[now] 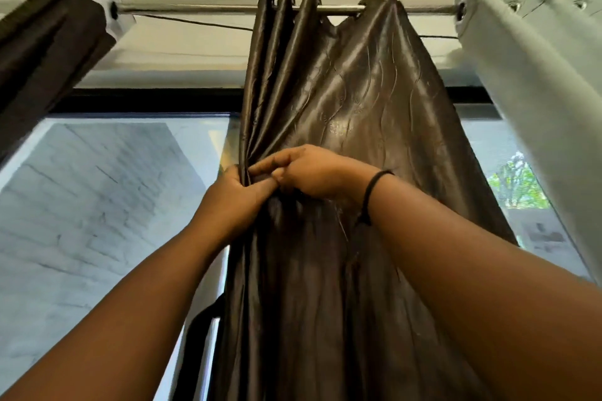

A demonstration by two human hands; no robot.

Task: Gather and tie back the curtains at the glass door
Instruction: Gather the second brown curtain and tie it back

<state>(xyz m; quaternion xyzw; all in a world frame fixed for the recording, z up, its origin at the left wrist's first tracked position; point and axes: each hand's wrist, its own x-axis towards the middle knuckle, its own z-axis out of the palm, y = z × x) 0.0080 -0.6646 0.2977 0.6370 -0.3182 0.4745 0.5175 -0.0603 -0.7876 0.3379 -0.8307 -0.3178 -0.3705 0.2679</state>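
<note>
Reaching up, you had both hands at the left edge of the brown curtain (342, 127), which hung from the rod (202, 8) at twelve o'clock and ran straight down toward six. Your left hand (233, 194) gripped the bunched folds at that edge, thumb pressed across the cloth. Your right hand (312, 172), touching it from three o'clock, had its fingers curled into the same pleats, pinching fabric. The loose, ungathered spread of cloth lay toward three o'clock, on the right hand's side, so that hand looked nearer for drawing in the next fold. A pale curtain (537, 75) hung at two o'clock.
</note>
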